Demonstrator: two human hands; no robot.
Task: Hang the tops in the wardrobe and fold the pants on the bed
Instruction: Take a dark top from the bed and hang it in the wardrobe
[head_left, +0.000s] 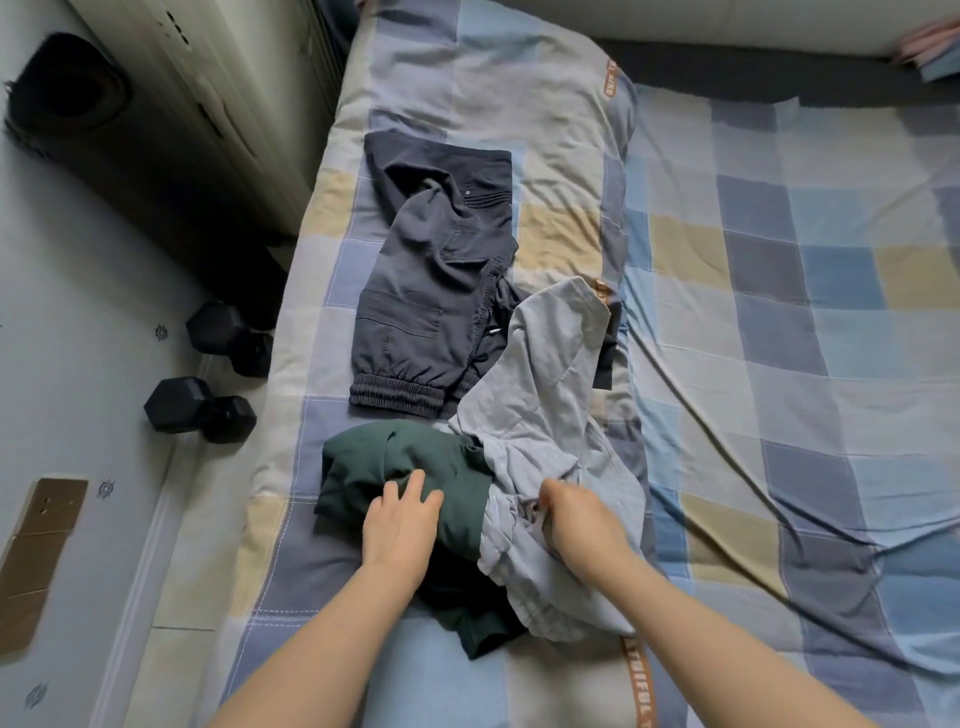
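Three garments heaped on the checked quilt (447, 88) of the bed (810, 291). Left hand (400, 525) laid flat on the dark green garment (363, 462), fingers straight and spread, pressing rather than grasping. Right hand (579, 525) closed in a grip on bunched folds of the light grey garment (545, 395), fingers curled down into the cloth, fingertips hidden. Green garment directly under the left palm and crumpled, its darker lower part trailing back toward the wrist and under the grey cloth. Grey garment spread from the right grip away and slightly left, one corner lifted at the far end, its near hem draped beside the right forearm and overlapping the green one between the two hands. Dark slate pants (426, 270) farther out beyond the left hand, lying roughly flat, elastic cuff (397, 397) nearest the hands, just touching the grey cloth at the right edge. Not possible to tell whether the green or grey pieces are tops or pants.

Left of the left arm, down on the floor: two black hex dumbbells (208, 374), a rolled dark mat (67, 88) beyond them against pale wardrobe doors (208, 88), and a strip of brown cardboard (36, 551) nearest.
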